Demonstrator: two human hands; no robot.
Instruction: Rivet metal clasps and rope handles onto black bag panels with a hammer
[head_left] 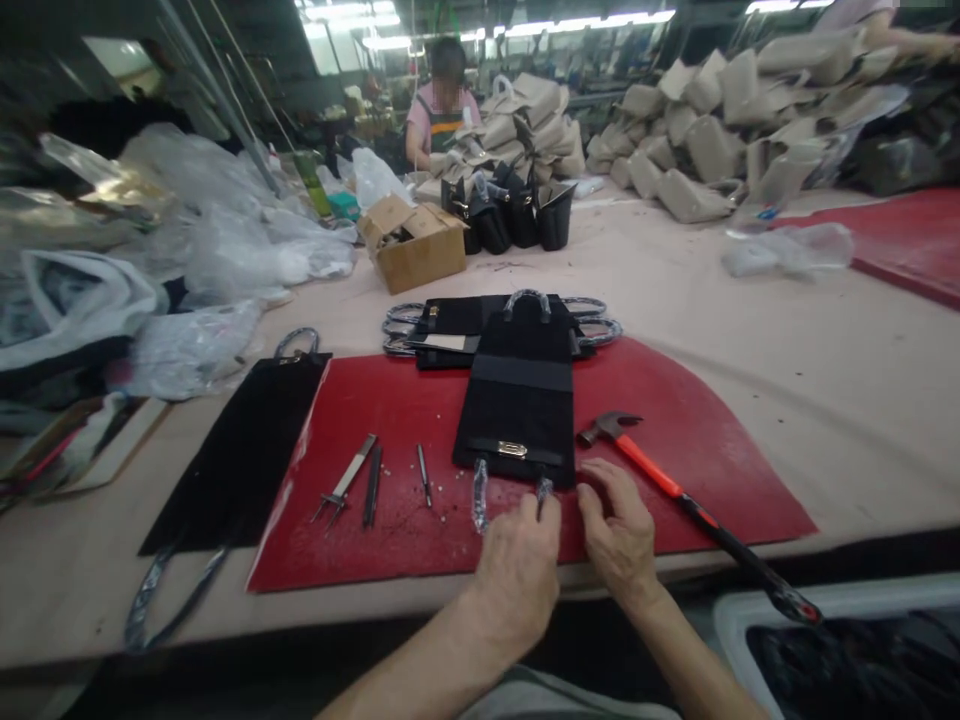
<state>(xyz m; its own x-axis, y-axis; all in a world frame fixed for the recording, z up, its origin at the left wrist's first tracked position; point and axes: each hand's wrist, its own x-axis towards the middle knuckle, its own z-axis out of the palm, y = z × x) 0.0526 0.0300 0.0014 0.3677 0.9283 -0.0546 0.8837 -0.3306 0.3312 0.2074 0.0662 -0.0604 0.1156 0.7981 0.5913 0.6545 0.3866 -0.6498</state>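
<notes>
A black bag panel (516, 400) with a gold-coloured clasp (511, 450) lies on the red mat (405, 550). Handles wrapped in clear plastic show at both its ends. My left hand (521, 560) is closed on the near bag handle (481, 495), at its right side, with part of the handle hidden by the fingers. Just right of the panel's near corner, my right hand (619, 520) has its fingers half curled, thumb and forefinger apart, and nothing visible in it. A claw hammer (649, 462) with an orange and black handle rests to the right of that hand.
Slim metal tools (373, 485) and a punch (424, 475) lie on the mat's left. More black panels (450, 330) are stacked behind; another black panel (240, 450) lies left. A cardboard box (420, 255), black bags (555, 215) and beige pieces (705, 150) stand farther back, near a person (442, 110).
</notes>
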